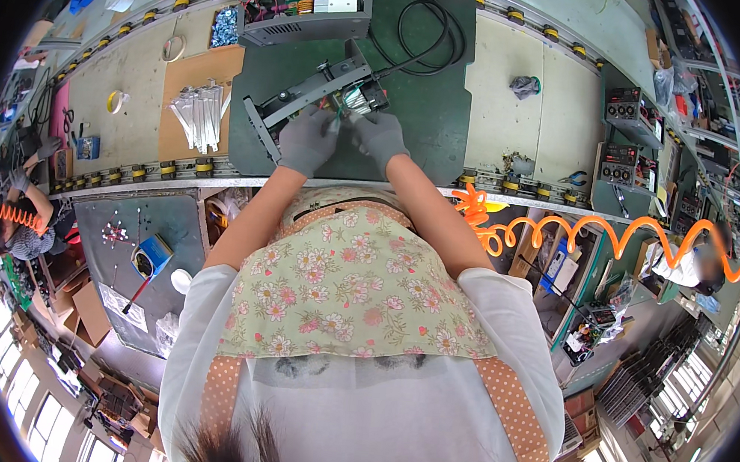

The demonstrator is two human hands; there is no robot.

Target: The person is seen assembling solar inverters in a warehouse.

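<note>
Two grips, one frame, one casing

We cannot tell what the fingertips of the left hand and right hand touch (thin wires crowd there); the top edge cuts the far grey case; the rightmost person blurs.

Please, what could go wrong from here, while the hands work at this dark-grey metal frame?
The slanted dark-grey metal frame reaches close to the open grey metal case, so turning it might knock the exposed red wires. The looped black cable runs toward the frame and could snag. The small silvery part by the grey-gloved right hand might slip.
</note>
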